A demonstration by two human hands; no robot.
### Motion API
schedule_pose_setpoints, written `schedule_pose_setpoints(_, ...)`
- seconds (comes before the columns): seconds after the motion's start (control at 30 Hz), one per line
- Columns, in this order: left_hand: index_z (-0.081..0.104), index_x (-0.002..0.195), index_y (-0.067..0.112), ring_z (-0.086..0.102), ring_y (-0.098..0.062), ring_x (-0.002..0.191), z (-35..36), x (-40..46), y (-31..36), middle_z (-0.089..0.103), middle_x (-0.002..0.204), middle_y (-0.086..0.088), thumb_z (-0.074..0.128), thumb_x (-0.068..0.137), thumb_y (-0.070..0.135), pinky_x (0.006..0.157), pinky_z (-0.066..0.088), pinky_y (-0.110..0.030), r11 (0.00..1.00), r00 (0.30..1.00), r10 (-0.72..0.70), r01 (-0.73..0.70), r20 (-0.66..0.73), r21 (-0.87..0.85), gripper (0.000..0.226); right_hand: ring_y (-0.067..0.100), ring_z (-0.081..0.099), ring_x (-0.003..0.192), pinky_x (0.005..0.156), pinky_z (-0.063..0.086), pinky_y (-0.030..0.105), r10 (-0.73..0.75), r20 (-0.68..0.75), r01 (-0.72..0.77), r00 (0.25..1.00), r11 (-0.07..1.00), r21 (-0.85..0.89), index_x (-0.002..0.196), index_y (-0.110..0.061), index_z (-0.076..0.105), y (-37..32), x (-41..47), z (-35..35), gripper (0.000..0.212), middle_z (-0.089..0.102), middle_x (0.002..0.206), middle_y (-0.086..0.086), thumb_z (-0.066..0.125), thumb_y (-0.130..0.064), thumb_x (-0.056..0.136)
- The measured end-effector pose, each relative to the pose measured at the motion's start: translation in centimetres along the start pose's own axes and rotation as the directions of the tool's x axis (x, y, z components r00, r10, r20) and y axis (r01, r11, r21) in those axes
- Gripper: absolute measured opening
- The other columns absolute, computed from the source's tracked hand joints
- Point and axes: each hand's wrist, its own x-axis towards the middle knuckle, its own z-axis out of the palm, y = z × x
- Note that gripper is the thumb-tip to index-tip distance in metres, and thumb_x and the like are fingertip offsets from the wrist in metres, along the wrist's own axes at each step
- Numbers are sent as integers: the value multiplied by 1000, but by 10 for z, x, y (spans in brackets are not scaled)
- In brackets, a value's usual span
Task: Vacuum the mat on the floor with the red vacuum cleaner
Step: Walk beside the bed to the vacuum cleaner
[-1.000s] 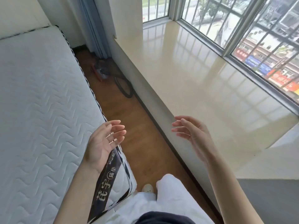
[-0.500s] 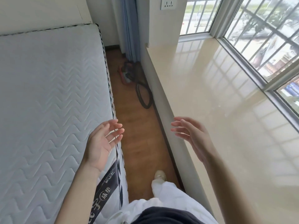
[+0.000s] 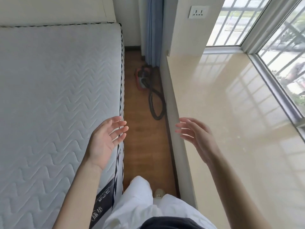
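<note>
Vacuum cleaner far off, small and blurred, details unreadable. Hose partly behind the sill edge. Mattress cut off at left. One shoe mostly hidden by trousers.

We hold both bare forearms raised ahead; left hand palm inward, fingers spread and relaxed, gripping nothing; right hand likewise, palm facing the left, fingers loosely extended, well apart from it

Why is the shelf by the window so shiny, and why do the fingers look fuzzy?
Head view: daylight through the window bounces off the glossy sill, mirroring the bars; the left hand and right hand have smeared fingertips; wide lens bends the mattress edge.
</note>
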Motion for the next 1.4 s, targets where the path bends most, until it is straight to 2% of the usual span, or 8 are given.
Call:
schedule_pose_setpoints(0.43,63,95,16,70,-9,77,-10,131,62,72,85,3,35,97,25,75,50,-26,998,998,-66,66,-9,-2,30,14,69,78,67,50,18,-2,21,2,1000,1000,14,96,-15,68,-44,127,67,20,71,87,2,49,-21,96)
schedule_pose_setpoints(0.8,63,95,15,70,-8,73,-40,209,111,73,79,3,36,98,22,75,49,-27,995,996,-84,85,-34,44,28,17,68,81,76,51,26,-8,-35,9,999,999,41,100,-11,67,-68,201,122,20,71,87,4,50,-21,95)
schedule_pose_setpoints(1.2,64,93,15,70,-8,74,-33,273,125,72,81,2,38,97,20,74,48,-27,993,991,-109,112,-81,35,27,17,69,80,79,50,30,12,-18,-12,1000,1000,19,95,-15,68,-90,271,140,19,72,87,3,49,-19,95)
schedule_pose_setpoints(1.4,64,93,15,69,-8,75,-14,320,138,71,82,2,38,97,21,74,48,-26,994,990,-93,99,-103,52,27,16,70,80,73,51,25,31,14,-31,999,1000,3,96,-16,68,-113,329,141,20,73,89,4,48,-18,96)
